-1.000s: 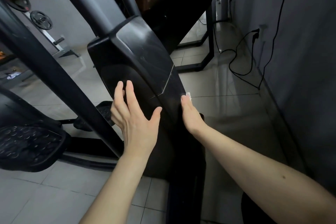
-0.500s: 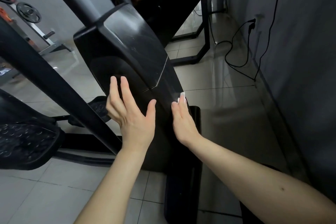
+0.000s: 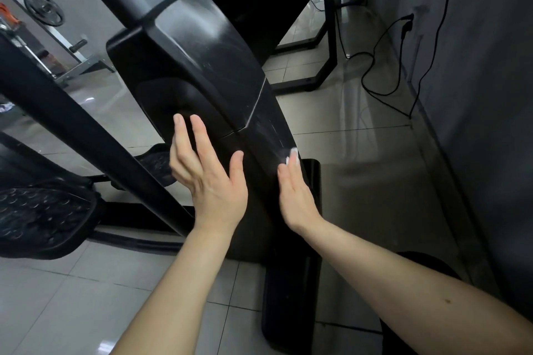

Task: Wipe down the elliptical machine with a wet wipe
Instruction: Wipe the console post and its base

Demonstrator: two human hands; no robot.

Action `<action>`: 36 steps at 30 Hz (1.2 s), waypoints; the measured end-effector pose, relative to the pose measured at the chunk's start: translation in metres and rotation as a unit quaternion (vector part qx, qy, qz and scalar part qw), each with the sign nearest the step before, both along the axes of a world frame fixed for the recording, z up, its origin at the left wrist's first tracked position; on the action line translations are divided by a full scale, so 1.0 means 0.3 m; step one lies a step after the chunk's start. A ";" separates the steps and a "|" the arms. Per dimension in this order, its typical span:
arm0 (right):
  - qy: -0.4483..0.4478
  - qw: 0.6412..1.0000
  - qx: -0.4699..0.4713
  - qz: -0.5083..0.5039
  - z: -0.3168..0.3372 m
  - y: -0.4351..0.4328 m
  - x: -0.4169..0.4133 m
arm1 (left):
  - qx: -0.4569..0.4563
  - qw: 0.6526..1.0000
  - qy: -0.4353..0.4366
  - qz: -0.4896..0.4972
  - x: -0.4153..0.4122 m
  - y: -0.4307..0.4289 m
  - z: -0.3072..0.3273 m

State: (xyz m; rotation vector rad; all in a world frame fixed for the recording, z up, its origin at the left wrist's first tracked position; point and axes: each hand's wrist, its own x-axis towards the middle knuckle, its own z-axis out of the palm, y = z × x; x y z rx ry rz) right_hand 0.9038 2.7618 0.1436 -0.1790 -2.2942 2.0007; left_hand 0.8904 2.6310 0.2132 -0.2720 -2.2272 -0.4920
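**Mid-wipe, right edge of the drive housing**

The elliptical machine (image 3: pixel 202 66) fills the frame. Its black plastic housing slopes down from top centre to a base foot (image 3: pixel 291 297) on the tiled floor (image 3: pixel 57 297). A thick diagonal bar (image 3: pixel 86 135) crosses at left, with a textured pedal (image 3: pixel 43 210) below it. Cables (image 3: pixel 372 72) trail along the floor by the grey wall (image 3: pixel 476 124) at right.

The upper face of the housing shows pale streaks. Whether these are dust or damp, cannot tell.

The left hand (image 3: pixel 207 179) is flat with fingers spread and holds nothing. It sits in front of the housing's left face; contact unclear.

The right hand (image 3: pixel 297 196) has straight fingers laid along the housing's lower right edge. It presses the wet wipe (image 3: pixel 290 154) onto the plastic. Only a small white scrap of the wipe shows at the fingertips. The rest is hidden under the hand, and the thumb is not visible.

Step, as judged: a wiping pass on the lower right edge of the housing, with plenty of the machine left to do.

The next move likely calls for keeping flat pressure so the wipe doesn't slip out. The hand should slide along the edge toward the base foot, or back up over the streaked top face. The left hand is free to brace the housing.
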 end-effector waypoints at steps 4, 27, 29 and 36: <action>0.029 0.999 0.001 0.012 0.055 -0.020 0.035 | -0.016 1.000 -0.006 0.011 -0.002 0.011 -0.001; 0.149 0.988 0.032 -0.011 0.107 -0.020 -0.100 | 0.008 1.000 -0.016 0.021 0.060 0.007 -0.080; 0.088 0.996 0.001 -0.019 0.031 -0.008 -0.091 | 0.001 1.000 -0.014 0.022 0.055 0.002 -0.088; -0.008 0.999 -0.043 0.015 0.038 -0.006 -0.003 | -0.005 1.000 -0.008 0.017 0.048 0.005 -0.097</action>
